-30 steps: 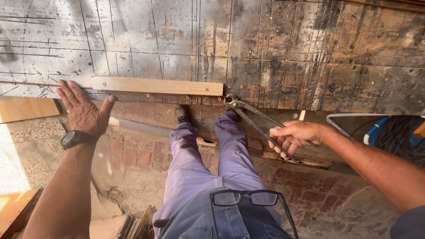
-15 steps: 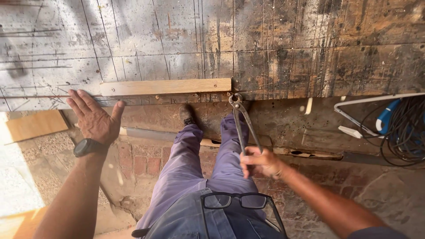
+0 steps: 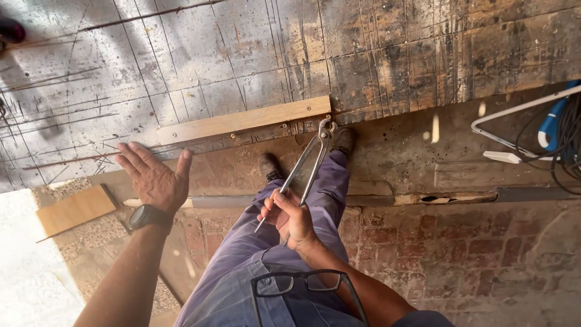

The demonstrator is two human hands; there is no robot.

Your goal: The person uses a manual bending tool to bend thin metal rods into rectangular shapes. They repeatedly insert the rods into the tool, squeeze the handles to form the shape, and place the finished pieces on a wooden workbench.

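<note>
Nearest the camera, a pair of black-framed glasses (image 3: 305, 283) hangs at the person's shirt front, above purple trousers (image 3: 266, 254). Just beyond the glasses, the right hand (image 3: 289, 219) is clenched around the handles of long metal pincers (image 3: 305, 169), gripping them low on their length. The pincers run up and away from that hand, and their head sits right at the near end of a pale wooden batten (image 3: 242, 121), at the edge of the weathered plank surface (image 3: 375, 54). The left hand (image 3: 154, 178) lies left of the pincers, fingers released and spread flat, palm down, just below the batten; a black wristwatch (image 3: 147, 216) sits on its wrist. Two dark shoes (image 3: 344, 140) stand on either side of the pincers' handles. Far right of the batten lie a white frame (image 3: 502, 142) and dark cables (image 3: 566, 145).
</note>
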